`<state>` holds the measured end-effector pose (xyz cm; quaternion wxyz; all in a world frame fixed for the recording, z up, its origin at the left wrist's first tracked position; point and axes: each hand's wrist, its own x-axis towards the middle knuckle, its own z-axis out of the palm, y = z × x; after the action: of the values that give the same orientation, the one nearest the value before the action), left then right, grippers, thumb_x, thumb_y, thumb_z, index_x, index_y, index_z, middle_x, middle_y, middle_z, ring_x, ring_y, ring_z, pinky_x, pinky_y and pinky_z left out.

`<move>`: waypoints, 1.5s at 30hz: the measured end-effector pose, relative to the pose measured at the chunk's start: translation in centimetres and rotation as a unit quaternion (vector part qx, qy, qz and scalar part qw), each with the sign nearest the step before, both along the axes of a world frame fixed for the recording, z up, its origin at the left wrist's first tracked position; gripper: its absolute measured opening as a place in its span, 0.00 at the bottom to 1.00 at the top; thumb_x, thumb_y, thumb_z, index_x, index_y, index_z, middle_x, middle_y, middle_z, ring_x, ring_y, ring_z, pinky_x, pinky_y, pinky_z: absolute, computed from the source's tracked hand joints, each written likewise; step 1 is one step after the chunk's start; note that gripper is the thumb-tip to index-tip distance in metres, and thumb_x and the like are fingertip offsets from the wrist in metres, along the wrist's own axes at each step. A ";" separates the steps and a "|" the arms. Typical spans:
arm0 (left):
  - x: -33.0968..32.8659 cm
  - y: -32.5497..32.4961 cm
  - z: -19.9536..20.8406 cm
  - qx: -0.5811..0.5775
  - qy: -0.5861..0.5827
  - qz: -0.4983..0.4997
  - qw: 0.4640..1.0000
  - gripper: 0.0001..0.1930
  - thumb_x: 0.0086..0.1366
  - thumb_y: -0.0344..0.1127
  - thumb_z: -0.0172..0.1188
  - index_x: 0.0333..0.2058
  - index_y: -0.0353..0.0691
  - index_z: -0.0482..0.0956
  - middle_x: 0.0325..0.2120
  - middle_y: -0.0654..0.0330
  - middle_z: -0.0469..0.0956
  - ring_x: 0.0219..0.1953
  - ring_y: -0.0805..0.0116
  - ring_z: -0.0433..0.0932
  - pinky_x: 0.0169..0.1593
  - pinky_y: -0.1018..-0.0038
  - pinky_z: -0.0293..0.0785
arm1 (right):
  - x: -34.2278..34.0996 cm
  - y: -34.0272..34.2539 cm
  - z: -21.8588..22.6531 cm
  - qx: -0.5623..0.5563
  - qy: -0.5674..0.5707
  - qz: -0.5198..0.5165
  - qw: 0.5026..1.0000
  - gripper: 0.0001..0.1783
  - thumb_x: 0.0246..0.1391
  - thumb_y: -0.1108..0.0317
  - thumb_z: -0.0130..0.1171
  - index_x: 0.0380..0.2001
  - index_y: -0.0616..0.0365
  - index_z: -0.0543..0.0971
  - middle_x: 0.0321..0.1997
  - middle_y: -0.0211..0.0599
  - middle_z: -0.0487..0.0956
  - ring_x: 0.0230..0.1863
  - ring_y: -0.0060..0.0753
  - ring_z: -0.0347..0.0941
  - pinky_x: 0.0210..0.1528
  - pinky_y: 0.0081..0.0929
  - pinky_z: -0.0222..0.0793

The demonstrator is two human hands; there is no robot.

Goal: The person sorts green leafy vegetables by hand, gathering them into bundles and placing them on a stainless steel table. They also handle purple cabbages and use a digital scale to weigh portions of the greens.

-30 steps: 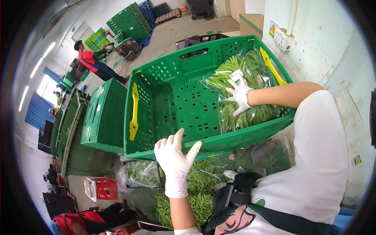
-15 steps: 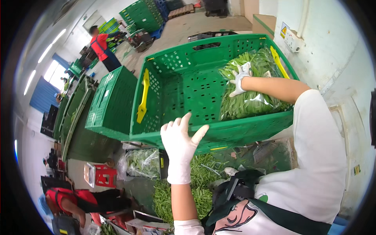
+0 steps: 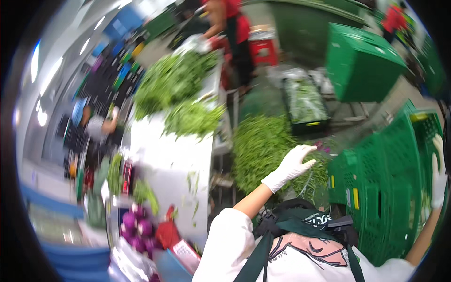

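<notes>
My left hand [image 3: 295, 165], in a white glove, hovers with thumb and fingers apart and nothing in it. Below and beyond it lies a heap of loose leafy greens [image 3: 260, 148]. At the far right, my right hand [image 3: 439, 181], also gloved, has its fingers stretched out by the upper part of a green perforated crate [image 3: 390, 174]. Whether it touches the crate I cannot tell. The crate's inside is mostly turned away from view.
A white table [image 3: 159, 160] on the left bears piled greens [image 3: 176, 80], purple onions [image 3: 136, 225] and a scale display [image 3: 127, 176]. A black crate [image 3: 307, 127] of bagged greens and a closed green crate [image 3: 361, 63] stand ahead. Co-workers stand beyond the table.
The view has swung left, bringing the white table in. My right hand has left the bagged greens inside the crate and is now raised by its side. My left hand stays empty.
</notes>
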<state>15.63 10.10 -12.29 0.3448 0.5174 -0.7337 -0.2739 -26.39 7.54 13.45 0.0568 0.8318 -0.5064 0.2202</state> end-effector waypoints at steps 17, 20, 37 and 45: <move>21.0 28.9 -14.3 0.119 0.416 0.556 0.710 0.12 0.63 0.30 0.52 0.44 0.31 0.74 0.35 0.56 0.78 0.35 0.74 0.75 0.42 0.79 0.71 | 45.8 -1.0 -21.2 0.285 0.034 0.441 0.850 0.17 0.48 0.64 0.58 0.43 0.55 0.75 0.54 0.45 0.71 0.55 0.47 0.65 0.57 0.37 0.61; 21.9 29.1 -14.4 0.105 0.448 0.565 0.685 0.12 0.63 0.30 0.52 0.44 0.31 0.74 0.35 0.56 0.78 0.35 0.74 0.75 0.42 0.79 0.71 | 51.2 -1.5 -23.7 0.298 0.076 0.464 0.831 0.17 0.49 0.62 0.57 0.43 0.54 0.75 0.54 0.45 0.71 0.55 0.47 0.65 0.57 0.37 0.61; 35.8 29.5 -11.4 0.121 0.143 0.782 0.594 0.12 0.55 0.30 0.58 0.40 0.37 0.76 0.36 0.53 0.77 0.40 0.59 0.76 0.45 0.69 0.71 | 68.4 -3.8 -34.1 0.494 0.044 0.476 0.727 0.11 0.51 0.70 0.55 0.38 0.60 0.78 0.38 0.44 0.79 0.41 0.41 0.75 0.46 0.30 0.69; 49.2 42.6 -13.9 0.322 -0.210 0.845 0.371 0.41 0.46 0.42 0.62 0.58 0.33 0.57 0.54 0.47 0.64 0.59 0.52 0.60 0.65 0.55 0.45 | 70.3 -6.5 -33.3 0.479 0.063 0.473 0.737 0.11 0.52 0.71 0.53 0.39 0.60 0.78 0.39 0.44 0.79 0.41 0.42 0.76 0.45 0.29 0.69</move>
<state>64.79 52.74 -26.20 0.0388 0.9808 0.1806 0.0619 43.93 1.08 -19.83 -0.4284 0.8936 -0.0816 -0.1059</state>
